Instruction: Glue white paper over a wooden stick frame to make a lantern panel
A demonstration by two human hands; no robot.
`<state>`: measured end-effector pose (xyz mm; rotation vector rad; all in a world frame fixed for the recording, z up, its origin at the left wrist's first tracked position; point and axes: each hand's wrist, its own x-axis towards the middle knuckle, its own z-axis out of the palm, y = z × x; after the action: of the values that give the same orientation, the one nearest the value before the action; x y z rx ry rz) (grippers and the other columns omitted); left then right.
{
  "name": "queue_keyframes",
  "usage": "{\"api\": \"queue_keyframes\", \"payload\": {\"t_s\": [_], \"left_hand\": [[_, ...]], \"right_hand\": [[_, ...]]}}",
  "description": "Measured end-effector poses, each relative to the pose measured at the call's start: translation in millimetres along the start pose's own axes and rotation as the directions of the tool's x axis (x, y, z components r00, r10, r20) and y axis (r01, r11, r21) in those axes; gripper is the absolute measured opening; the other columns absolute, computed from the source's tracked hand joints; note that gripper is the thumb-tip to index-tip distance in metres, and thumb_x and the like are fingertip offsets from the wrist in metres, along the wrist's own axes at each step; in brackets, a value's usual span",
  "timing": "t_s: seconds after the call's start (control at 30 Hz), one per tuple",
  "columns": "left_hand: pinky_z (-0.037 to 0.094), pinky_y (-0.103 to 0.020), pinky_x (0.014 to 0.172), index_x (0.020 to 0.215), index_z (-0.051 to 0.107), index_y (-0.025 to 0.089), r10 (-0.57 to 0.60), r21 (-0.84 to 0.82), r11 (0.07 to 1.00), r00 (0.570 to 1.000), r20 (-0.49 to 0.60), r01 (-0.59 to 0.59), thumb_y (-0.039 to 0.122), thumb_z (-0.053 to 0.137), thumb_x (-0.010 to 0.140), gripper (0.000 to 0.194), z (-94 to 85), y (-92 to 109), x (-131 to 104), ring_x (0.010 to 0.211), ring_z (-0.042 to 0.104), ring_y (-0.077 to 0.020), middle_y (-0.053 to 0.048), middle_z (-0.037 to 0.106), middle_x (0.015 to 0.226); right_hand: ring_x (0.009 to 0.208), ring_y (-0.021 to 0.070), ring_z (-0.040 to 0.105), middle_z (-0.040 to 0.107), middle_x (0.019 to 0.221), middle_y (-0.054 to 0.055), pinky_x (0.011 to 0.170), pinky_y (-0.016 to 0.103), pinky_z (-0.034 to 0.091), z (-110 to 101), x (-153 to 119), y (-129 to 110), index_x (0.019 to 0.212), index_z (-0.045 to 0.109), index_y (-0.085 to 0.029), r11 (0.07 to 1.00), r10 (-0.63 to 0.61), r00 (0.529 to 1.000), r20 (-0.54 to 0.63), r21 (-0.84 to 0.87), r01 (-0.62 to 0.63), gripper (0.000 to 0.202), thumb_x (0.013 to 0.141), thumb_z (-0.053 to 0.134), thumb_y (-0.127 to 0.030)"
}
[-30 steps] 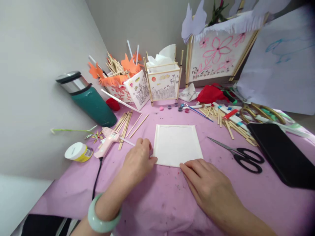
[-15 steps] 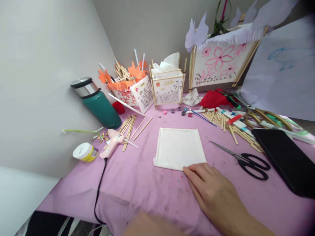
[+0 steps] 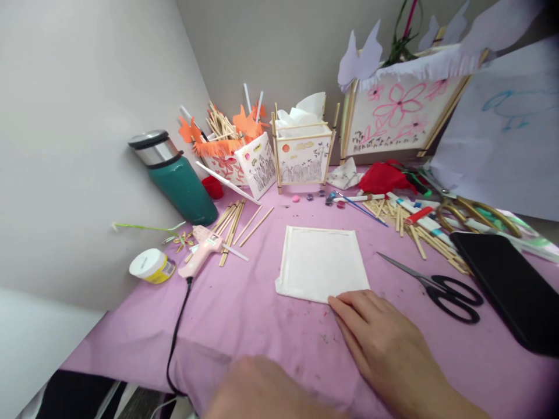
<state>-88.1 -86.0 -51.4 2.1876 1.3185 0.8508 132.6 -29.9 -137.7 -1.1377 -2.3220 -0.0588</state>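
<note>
A flat white square panel (image 3: 324, 262) with folded, raised edges lies on the pink cloth. My right hand (image 3: 384, 343) is at its near right corner, fingers bent together on the edge as if gripping it. At the bottom of the view, my left hand (image 3: 262, 390) is smeared by motion near the table's front; its fingers cannot be made out. Black-handled scissors (image 3: 437, 288) rest to the right of the panel. On the left lies a pink hot glue gun (image 3: 203, 250) with a glue stick in its nozzle.
A green bottle (image 3: 179, 183) and a white-lidded jar (image 3: 152, 266) stand at left. Thin wooden sticks (image 3: 231, 230) lie beyond the glue gun, whose black cord (image 3: 177, 331) runs off the front. Decorated paper boxes (image 3: 304, 157) line the back. A black phone (image 3: 506, 285) is at right.
The whole view has shifted slightly, so most things appear a little farther right. My left hand shows higher in the picture. My right hand stays at the panel's corner.
</note>
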Motion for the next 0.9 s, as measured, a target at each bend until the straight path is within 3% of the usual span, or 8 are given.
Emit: {"api": "queue_keyframes", "payload": {"t_s": [0.07, 0.1, 0.2, 0.33, 0.43, 0.57, 0.77, 0.9], "left_hand": [[0.053, -0.033, 0.052, 0.101, 0.066, 0.028, -0.083, -0.009, 0.997, 0.990, -0.115, 0.083, 0.025, 0.052, 0.087, 0.020, 3.9, -5.7, 12.4, 0.064, 0.065, -0.0199, -0.003, 0.069, 0.069], [0.053, -0.030, 0.054, 0.094, 0.065, 0.026, -0.134, -0.023, 0.991, 0.965, -0.224, 0.133, 0.023, 0.051, 0.087, 0.016, 6.8, -13.1, 19.3, 0.064, 0.064, -0.0172, -0.002, 0.069, 0.072], [0.051, -0.026, 0.055, 0.091, 0.060, 0.021, -0.250, 0.038, 0.962, 0.930, -0.270, 0.270, 0.014, 0.053, 0.082, 0.013, 17.7, -44.7, 35.8, 0.065, 0.061, -0.0135, -0.002, 0.066, 0.079], [0.047, -0.027, 0.056, 0.091, 0.060, 0.019, -0.299, 0.170, 0.921, 0.917, -0.263, 0.349, 0.017, 0.058, 0.079, 0.013, 28.8, -75.3, 40.5, 0.065, 0.059, -0.0147, -0.003, 0.064, 0.080], [0.046, -0.028, 0.057, 0.088, 0.061, 0.018, -0.332, 0.200, 0.905, 0.917, -0.220, 0.376, 0.021, 0.063, 0.077, 0.012, 30.9, -79.5, 39.0, 0.067, 0.059, -0.0165, -0.003, 0.064, 0.079], [0.045, -0.028, 0.060, 0.082, 0.061, 0.020, -0.353, 0.147, 0.915, 0.922, -0.159, 0.375, 0.019, 0.061, 0.078, 0.004, 31.1, -79.0, 39.8, 0.069, 0.059, -0.0163, -0.001, 0.064, 0.077], [0.044, -0.027, 0.065, 0.078, 0.061, 0.020, -0.299, 0.049, 0.951, 0.948, -0.108, 0.306, 0.015, 0.056, 0.081, 0.008, 32.6, -83.5, 40.2, 0.073, 0.058, -0.0151, 0.000, 0.062, 0.078], [0.042, -0.027, 0.064, 0.087, 0.061, 0.020, -0.345, 0.030, 0.937, 0.937, -0.048, 0.347, 0.016, 0.058, 0.079, 0.010, 30.0, -84.9, 39.9, 0.071, 0.055, -0.0144, 0.000, 0.062, 0.081]], "right_hand": [[0.080, 0.0216, 0.056, 0.062, 0.090, 0.008, 0.068, 0.037, 0.049, -2.1, -0.1, 0.7, 0.104, 0.063, -0.014, 1.000, 0.009, 1.000, 0.004, 0.008, -0.009, 0.026, 0.088, 0.043, -0.010], [0.082, 0.0216, 0.057, 0.063, 0.092, 0.008, 0.069, 0.037, 0.049, -3.5, -0.1, 1.5, 0.108, 0.062, -0.014, 1.000, 0.017, 1.000, 0.007, 0.017, -0.017, 0.027, 0.089, 0.043, -0.012], [0.089, 0.0212, 0.058, 0.063, 0.102, 0.009, 0.073, 0.036, 0.050, -8.6, 3.1, 3.2, 0.121, 0.056, -0.016, 0.996, 0.060, 0.998, 0.026, 0.064, -0.062, 0.032, 0.091, 0.044, -0.018], [0.095, 0.0226, 0.056, 0.061, 0.107, 0.008, 0.078, 0.039, 0.048, -11.8, 22.6, -4.5, 0.112, 0.060, -0.020, 0.989, 0.077, 0.996, 0.054, 0.125, -0.083, 0.025, 0.090, 0.050, -0.019], [0.091, 0.0222, 0.055, 0.061, 0.098, 0.006, 0.078, 0.039, 0.045, -6.9, 44.9, -17.5, 0.100, 0.064, -0.021, 0.976, 0.079, 0.981, 0.176, 0.185, -0.112, 0.015, 0.088, 0.055, -0.018], [0.087, 0.0216, 0.054, 0.059, 0.088, 0.005, 0.076, 0.036, 0.043, 7.2, 65.3, -28.5, 0.088, 0.064, -0.018, 0.953, 0.184, 0.934, 0.306, 0.175, -0.246, 0.008, 0.087, 0.059, -0.023], [0.082, 0.0168, 0.051, 0.057, 0.083, 0.001, 0.073, 0.031, 0.038, 23.4, 63.9, -27.3, 0.080, 0.059, -0.018, 0.926, 0.186, 0.949, 0.254, 0.279, -0.256, 0.007, 0.084, 0.060, -0.012], [0.080, 0.0168, 0.049, 0.056, 0.082, 0.001, 0.072, 0.031, 0.035, 26.7, 60.2, -27.6, 0.080, 0.057, -0.018, 0.914, 0.143, 0.965, 0.219, 0.344, -0.214, 0.008, 0.085, 0.059, -0.013]]}}
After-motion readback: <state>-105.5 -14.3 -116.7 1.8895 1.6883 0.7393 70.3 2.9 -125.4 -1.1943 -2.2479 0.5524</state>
